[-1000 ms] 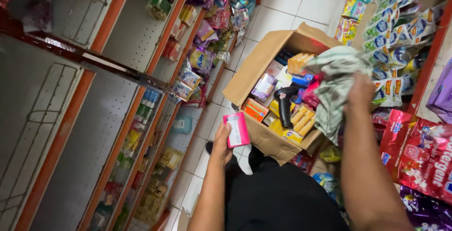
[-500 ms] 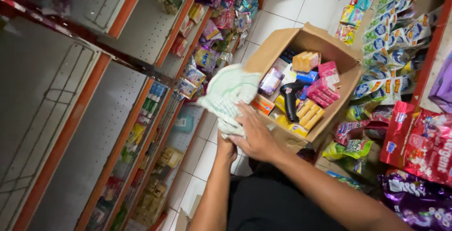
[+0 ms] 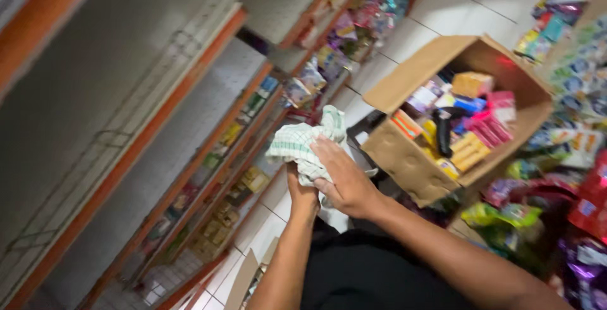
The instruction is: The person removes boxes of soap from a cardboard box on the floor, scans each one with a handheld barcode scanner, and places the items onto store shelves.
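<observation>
An open brown cardboard box [image 3: 411,158] stands right of centre, tilted, flaps raised. Inside lie small rectangular packs: an orange-yellow carton [image 3: 471,84] at the top, a pink pack [image 3: 501,100] beside it, a blue pack [image 3: 469,104] between them, and tan bars [image 3: 470,150] near the lower wall. Green pouches [image 3: 499,218] lie below the box. Red bags [image 3: 591,196] fill the right edge. Small multicoloured packets [image 3: 253,104] line the orange-edged shelves at left, blurred.
</observation>
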